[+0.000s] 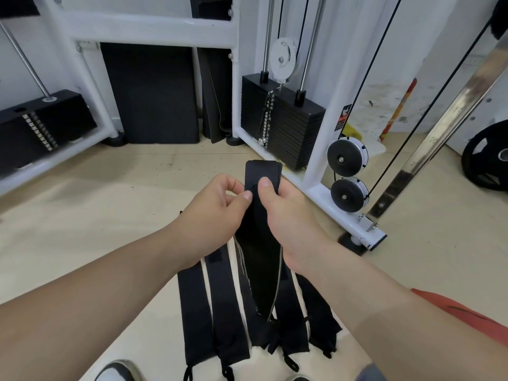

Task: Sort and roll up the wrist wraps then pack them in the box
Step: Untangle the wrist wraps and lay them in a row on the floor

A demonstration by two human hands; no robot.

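A long black woven-fabric wrist wrap (pixel 259 257) stood lifted at the centre of the frame. Its far end poked up above both hands and its tail hung down to the lower centre. It looked light, soft and limp: the free length sagged and curved under its own weight, and a pale, slightly frayed edge ran down each side. Such a strip would probably not slip or break, but it would flop and twist unless kept taut. The sensible hold seemed to be at one short end, with both side edges squared so that a roll could start tight.

The left hand (pixel 217 204) pinched the wrap's left edge between thumb and forefinger, its other fingers curled. The right hand (pixel 286 215) gripped the strip from the right, thumb pressed on the facing side and fingers hidden behind. The wrap therefore ran between the two hands, touching both.

Beneath the forearms, the other black wrist wraps (pixel 192 312) lay flat, side by side, on a white flat surface (pixel 154 325) in the lower centre. Their thin loops pointed toward the bottom edge. No box was in view.
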